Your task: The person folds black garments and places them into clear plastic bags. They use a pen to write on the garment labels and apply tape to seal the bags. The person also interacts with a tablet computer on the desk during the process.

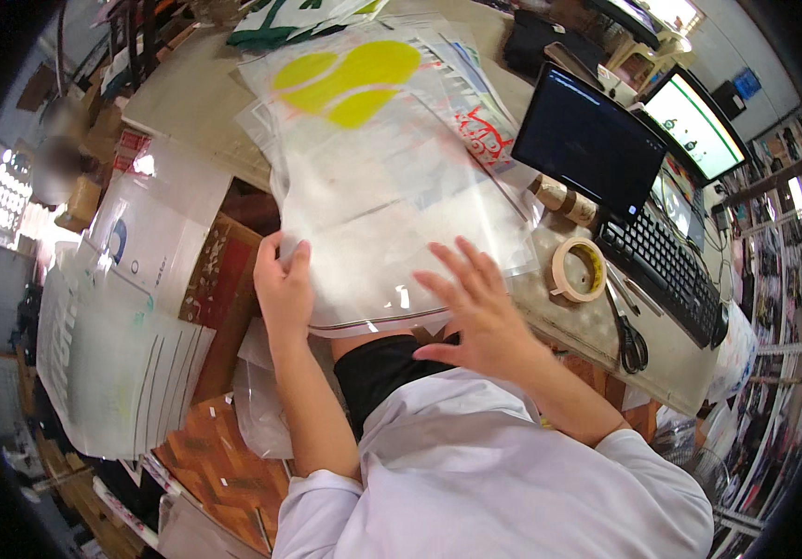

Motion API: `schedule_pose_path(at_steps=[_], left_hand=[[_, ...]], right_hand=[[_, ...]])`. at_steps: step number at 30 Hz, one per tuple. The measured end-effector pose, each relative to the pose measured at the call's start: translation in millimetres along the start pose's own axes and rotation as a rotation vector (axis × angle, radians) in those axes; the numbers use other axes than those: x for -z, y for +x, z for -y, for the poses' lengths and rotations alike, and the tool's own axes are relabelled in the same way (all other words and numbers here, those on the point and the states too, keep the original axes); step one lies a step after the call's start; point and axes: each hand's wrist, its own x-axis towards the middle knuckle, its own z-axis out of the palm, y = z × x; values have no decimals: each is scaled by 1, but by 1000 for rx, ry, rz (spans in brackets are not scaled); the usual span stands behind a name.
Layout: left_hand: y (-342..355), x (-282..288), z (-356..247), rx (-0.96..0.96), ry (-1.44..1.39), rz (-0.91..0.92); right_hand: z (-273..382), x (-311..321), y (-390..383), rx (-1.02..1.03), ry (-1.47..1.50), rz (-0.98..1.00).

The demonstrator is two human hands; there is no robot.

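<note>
A pile of large clear plastic sheets (pixel 373 219) lies on the table and hangs toward my lap over its front edge. The uppermost part bears a yellow-green curved print (pixel 354 79) at its far end. My left hand (pixel 285 289) grips the near left edge of the sheets, with the thumb on top. My right hand (pixel 477 312) is over the near right part of the sheets, its fingers spread and nothing in them. Whether its fingertips touch the plastic I cannot tell.
On the table (pixel 550 321) to the right are a roll of masking tape (pixel 578 270), black scissors (pixel 631 343), a keyboard (pixel 662 270) and a dark screen (pixel 589 140). More printed sheets (pixel 135 373) hang at the left. A dark cloth (pixel 545 42) lies at the back.
</note>
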Motion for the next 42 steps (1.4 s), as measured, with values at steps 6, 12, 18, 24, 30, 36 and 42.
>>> schedule_pose_path(at_steps=[6, 12, 18, 24, 30, 36, 42], left_hand=[[-19, -11, -39, -116, -71, 38], [5, -21, 38, -138, -12, -81], [-10, -55, 23, -47, 142, -59], [-9, -41, 10, -136, 178, -29], [-14, -28, 31, -327, -33, 138], [-44, -48, -11, -78, -572, 173], [-93, -75, -117, -441, -615, 479]], right_hand=[[-26, -30, 15, -29, -8, 73], [-71, 32, 18, -812, 464, -377], [-70, 72, 16, -378, 282, -497], [-55, 41, 8, 4, 212, -203], [-56, -31, -4, 234, 70, -93], [-35, -26, -32, 163, 349, -420], [-84, 110, -62, -143, 239, -749]])
